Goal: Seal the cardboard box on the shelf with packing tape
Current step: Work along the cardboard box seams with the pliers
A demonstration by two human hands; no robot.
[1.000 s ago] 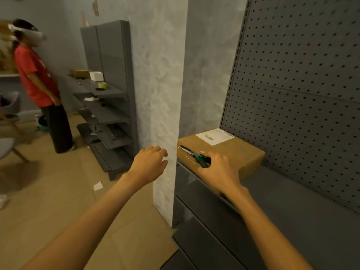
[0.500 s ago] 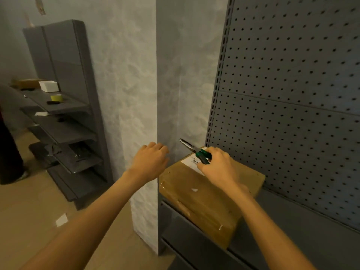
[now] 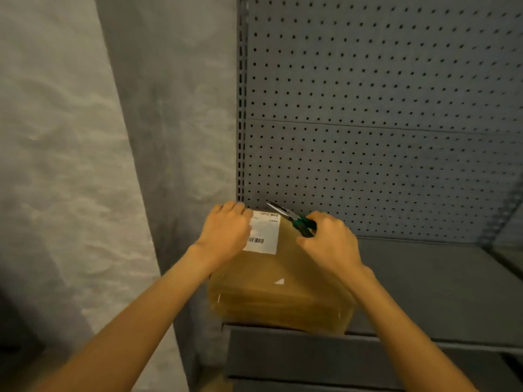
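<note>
Brown box (image 3: pixel 278 281) sits at the shelf (image 3: pixel 424 278) edge. It looks stiff and light; hold its sides. Left hand (image 3: pixel 226 232) rests on its corner, fingers curled. Right hand (image 3: pixel 329 240) grips pliers (image 3: pixel 294 219).

A white label (image 3: pixel 263 232) on the cardboard box (image 3: pixel 278 290) bears a barcode; its print is too blurred to read.
</note>
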